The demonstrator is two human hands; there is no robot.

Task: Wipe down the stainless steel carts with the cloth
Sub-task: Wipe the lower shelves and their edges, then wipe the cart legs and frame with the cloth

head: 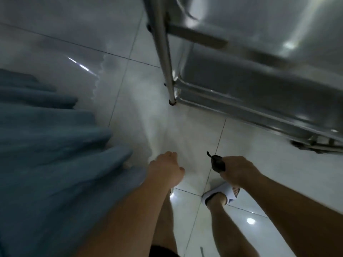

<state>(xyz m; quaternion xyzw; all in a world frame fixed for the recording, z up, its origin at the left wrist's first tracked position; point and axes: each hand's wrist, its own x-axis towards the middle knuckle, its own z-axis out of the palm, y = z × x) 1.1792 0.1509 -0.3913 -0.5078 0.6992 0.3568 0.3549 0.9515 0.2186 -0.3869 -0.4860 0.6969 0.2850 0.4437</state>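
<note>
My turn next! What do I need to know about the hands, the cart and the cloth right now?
Left hand: loosely curled, holds nothing, hangs above the floor.
Right hand: grips a small dark thing, maybe the cloth; too blurred to be sure.
Cart: ahead on the right, steel leg and shelves in view; neither hand touches it.
A blue fabric hangs on the left.
Done: cannot tell if any part has been wiped.
Left: probably step up to the cart and wipe its shelves and legs.
</note>
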